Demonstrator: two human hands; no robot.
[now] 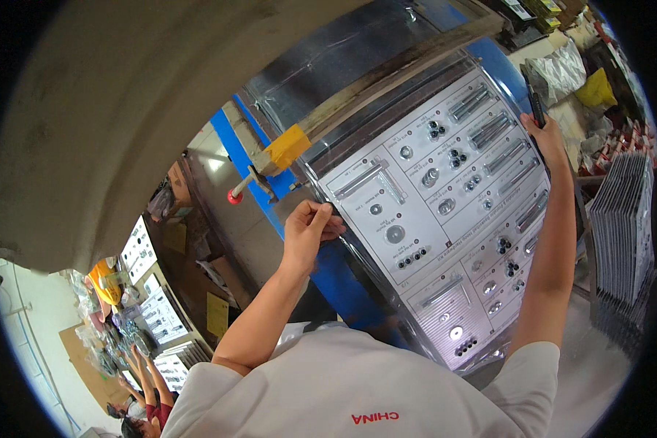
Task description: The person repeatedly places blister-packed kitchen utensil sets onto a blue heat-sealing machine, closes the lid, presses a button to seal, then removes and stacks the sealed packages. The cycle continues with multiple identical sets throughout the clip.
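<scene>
A large white printed card sheet (423, 219) lies slantwise before me under clear plastic. Bolts, nuts and washers show through in separate groups. At its left edge is my left hand (308, 232), fingers curled and thumb pressed against them; what they pinch, if anything, is too small to make out. My right hand (550, 142) is at the far right edge of the sheet, closed round a slim black tool (536, 104), pen-like or a cutter, pointing up and away. My right forearm passes over the sheet's right side and hides part of it.
Beyond the sheet runs a worn machine bar (387, 77) with a yellow-ended clamp (285, 150) and a red-knobbed lever (235, 196). A stack of packed cards (620, 233) stands at right. Co-workers' arms (150, 379) show at lower left near more cards (160, 315). A big beige casing (109, 131) looms upper left.
</scene>
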